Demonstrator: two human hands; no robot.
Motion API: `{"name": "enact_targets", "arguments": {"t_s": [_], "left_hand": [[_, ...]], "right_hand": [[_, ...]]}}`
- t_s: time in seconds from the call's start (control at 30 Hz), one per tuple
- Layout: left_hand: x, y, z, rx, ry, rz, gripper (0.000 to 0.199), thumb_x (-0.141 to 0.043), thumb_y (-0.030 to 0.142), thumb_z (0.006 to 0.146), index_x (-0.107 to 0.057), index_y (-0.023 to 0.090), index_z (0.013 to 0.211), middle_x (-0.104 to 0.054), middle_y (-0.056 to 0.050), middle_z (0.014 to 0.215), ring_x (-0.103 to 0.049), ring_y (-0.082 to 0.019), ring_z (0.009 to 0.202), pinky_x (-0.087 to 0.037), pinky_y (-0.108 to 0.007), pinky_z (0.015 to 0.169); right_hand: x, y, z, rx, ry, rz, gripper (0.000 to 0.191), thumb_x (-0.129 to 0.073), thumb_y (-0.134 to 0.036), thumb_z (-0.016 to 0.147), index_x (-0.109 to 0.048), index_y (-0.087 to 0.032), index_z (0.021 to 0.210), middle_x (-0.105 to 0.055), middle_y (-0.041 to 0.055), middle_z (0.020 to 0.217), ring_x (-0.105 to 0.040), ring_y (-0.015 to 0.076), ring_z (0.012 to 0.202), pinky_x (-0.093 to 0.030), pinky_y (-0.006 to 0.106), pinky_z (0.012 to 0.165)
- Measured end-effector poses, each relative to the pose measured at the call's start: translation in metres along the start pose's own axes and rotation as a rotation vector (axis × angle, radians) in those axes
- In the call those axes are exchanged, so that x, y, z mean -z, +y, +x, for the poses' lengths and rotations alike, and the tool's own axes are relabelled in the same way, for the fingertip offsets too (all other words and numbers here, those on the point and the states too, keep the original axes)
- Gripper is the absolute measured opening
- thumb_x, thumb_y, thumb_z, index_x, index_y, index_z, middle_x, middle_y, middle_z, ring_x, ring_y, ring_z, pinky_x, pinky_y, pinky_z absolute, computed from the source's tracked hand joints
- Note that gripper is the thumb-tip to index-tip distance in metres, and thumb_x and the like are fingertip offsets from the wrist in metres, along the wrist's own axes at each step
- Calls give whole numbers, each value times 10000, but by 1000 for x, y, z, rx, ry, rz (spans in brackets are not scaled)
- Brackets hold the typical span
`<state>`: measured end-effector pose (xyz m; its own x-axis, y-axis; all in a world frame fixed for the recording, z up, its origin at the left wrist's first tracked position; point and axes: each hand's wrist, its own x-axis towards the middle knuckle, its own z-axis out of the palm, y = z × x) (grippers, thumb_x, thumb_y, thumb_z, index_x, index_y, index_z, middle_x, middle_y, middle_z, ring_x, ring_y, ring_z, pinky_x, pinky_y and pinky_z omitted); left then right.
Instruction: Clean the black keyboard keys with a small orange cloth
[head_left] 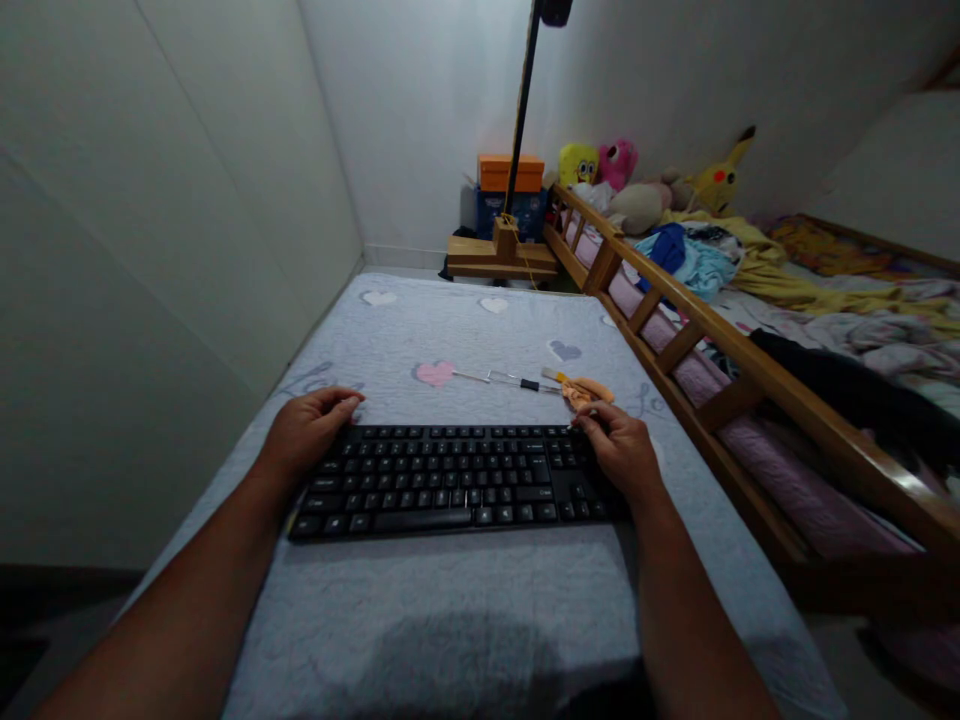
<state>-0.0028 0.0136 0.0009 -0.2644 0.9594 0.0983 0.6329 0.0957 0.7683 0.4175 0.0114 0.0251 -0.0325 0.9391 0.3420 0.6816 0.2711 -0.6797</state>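
Note:
A black keyboard (pixel 450 480) lies flat on the pale quilted cover, its space bar toward me. My left hand (pixel 311 428) is at its far left corner, thumb and fingertips pressed together; whatever may be between them is hidden. Over the far right corner, my right hand (pixel 621 445) is closed in a pinch, with a tiny pale bit at the fingertips too small to name. Just beyond that hand sits a bunched orange cloth (pixel 589 391). Left of the cloth are a yellow-tipped tool (pixel 553 375), a thin metal tool with a black grip (pixel 529 385) and a slim white stick (pixel 471 377).
The quilted cover (pixel 450 330) has heart prints. Along the right runs a wooden bed rail (pixel 697 325), with clothes and plush toys (pixel 716 185) behind it. At the far end stand a wooden stand with a pole (pixel 502 255) and an orange box (pixel 511 172). A pale wall is left.

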Motion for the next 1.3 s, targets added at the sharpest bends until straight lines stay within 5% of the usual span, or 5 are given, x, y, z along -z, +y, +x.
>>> {"name": "enact_targets", "arguments": {"t_s": [1.3], "left_hand": [[0, -3, 2, -11, 6, -3, 343, -601, 502, 723, -765, 231, 855, -773, -24, 853, -683, -256, 821, -537, -323, 763]], "right_hand": [[4, 6, 2, -69, 35, -4, 193, -565, -364, 853, -696, -233, 800, -754, 47, 822, -681, 246, 817, -494, 365, 800]]}}
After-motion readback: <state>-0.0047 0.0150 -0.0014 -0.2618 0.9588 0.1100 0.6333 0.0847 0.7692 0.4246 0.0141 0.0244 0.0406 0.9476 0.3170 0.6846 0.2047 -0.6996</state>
